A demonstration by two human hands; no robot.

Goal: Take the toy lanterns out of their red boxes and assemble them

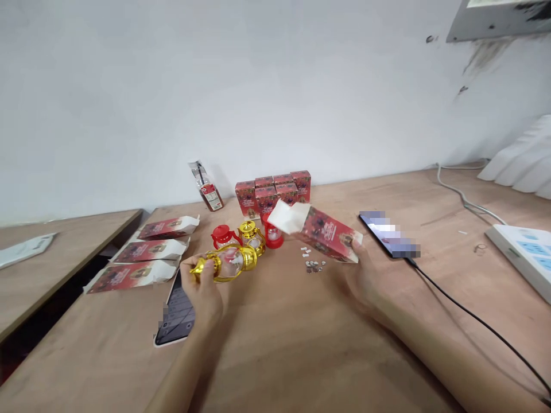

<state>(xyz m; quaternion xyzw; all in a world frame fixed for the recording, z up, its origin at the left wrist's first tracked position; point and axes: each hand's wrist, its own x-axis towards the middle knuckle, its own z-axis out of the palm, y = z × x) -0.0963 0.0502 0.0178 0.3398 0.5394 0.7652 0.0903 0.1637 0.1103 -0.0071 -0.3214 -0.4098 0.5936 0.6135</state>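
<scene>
My left hand (202, 295) is closed round one end of a small gold lantern (232, 261), held on its side above the table. In my right hand (361, 275) is a red gift box (329, 234), tilted, with its white flaps open toward the left. Behind the held lantern stand a red lantern (222, 236), a gold lantern (250, 235) and another red lantern (274, 236), partly covered by the box flap. Several button batteries (313, 267) and small white strips (305, 250) lie on the table between my hands.
Several closed red boxes (247, 198) stand by the wall beside a bottle (210, 195). Three flattened boxes (129, 276) lie at left, near a phone (177, 312). At right are another phone (385, 232) with a black cable (465, 312) and a white box (525, 252).
</scene>
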